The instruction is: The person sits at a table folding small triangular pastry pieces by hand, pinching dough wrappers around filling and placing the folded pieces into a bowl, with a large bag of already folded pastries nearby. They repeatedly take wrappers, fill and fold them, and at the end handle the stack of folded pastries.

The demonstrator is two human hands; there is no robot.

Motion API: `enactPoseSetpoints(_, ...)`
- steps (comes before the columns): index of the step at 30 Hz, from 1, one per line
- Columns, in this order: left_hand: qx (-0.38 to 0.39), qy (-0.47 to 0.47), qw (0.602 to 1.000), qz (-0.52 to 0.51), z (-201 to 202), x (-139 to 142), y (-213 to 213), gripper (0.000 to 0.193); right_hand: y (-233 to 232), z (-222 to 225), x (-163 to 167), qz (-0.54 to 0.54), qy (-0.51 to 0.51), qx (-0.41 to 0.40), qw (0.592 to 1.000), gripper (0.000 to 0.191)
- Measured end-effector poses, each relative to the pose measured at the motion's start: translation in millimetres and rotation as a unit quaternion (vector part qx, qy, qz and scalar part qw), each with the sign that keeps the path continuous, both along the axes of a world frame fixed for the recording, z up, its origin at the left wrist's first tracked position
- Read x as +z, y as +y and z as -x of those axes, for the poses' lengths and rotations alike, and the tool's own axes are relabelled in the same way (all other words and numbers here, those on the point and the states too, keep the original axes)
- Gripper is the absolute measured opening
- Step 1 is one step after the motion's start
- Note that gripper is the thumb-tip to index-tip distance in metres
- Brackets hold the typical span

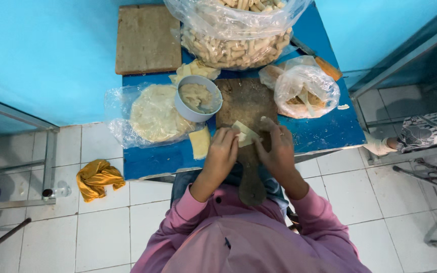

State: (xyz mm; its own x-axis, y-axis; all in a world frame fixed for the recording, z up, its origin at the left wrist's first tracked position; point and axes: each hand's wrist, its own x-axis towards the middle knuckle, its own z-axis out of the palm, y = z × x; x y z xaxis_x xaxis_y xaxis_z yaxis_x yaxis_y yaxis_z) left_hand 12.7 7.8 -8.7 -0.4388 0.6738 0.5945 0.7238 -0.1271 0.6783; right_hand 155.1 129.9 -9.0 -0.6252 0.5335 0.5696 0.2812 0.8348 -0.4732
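My left hand (222,151) and right hand (278,147) both pinch a pale dough sheet (245,133) between their fingertips, over the wooden board (244,103) on the blue table (324,132). A bowl of filling (197,97) sits just left of the board.

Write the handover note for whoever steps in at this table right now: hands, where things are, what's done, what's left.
Left hand and right hand: both pinch one pale wrapper piece over the paddle-shaped wooden board.
Filling bowl sits left of the board; the stack of round wrappers lies on plastic further left, a spare cut piece by the table's front edge.
Done: a big bag of finished rolls at the back.
Left: this piece is not yet rolled; the wrapper stack and filling remain.
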Motion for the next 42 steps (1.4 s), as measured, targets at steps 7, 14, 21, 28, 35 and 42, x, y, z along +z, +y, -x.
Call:
enactPoseSetpoints(7,-0.009,0.028,1.0,0.008,0.4,-2.4,0.4,0.021,-0.7,12.0,-4.0,0.115,0.002,-0.029,0.993,0.062)
enactPoseSetpoints(14,-0.017,0.027,0.999,0.019,1.0,-2.1,-0.1,0.02,-13.8,23.5,-13.3,0.166,0.081,0.028,0.982,0.065)
enactPoseSetpoints(21,-0.022,0.019,0.999,0.013,2.8,-3.4,-0.1,0.018,-23.0,25.5,-8.6,0.126,0.032,0.071,0.989,0.062)
enactPoseSetpoints(28,-0.075,0.025,0.997,0.015,10.1,13.3,-11.0,0.018,9.3,4.2,18.9,0.012,-0.053,0.204,0.978,0.043)
enactPoseSetpoints(35,-0.11,0.041,0.992,0.039,16.3,22.2,-13.1,0.019,23.8,13.8,10.5,0.061,-0.005,0.211,0.976,0.042)
enactPoseSetpoints(42,-0.079,0.029,0.996,0.021,14.5,10.9,-5.3,0.013,21.9,16.0,13.3,0.134,-0.02,0.189,0.973,0.051)
